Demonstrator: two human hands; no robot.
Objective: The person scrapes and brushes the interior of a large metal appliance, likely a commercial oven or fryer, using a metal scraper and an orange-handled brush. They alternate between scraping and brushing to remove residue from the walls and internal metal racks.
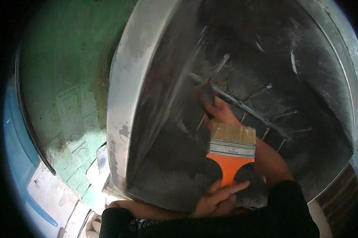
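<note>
A broad flat paintbrush (231, 148) with an orange handle, metal ferrule and pale bristles points up the view. Its handle is in my left hand (217, 199), low in the middle. Farther up, my right hand (222, 111) grips a small dark object (206, 96) against a large dark surface (173, 166); its kind is not clear, and part of it is hidden by the fingers. Beside my right hand a long pale line with shorter branching lines (250, 111) crosses the dark surface. The brush's bristles overlap my right wrist in the view.
A pale, worn rim (122, 125) borders the dark surface at the left, and a greyish metallic-looking rim (341, 59) at the right. Beyond the left rim lies a green surface (68, 74) with a dark edge strip, then a light blue plastic object (19, 128).
</note>
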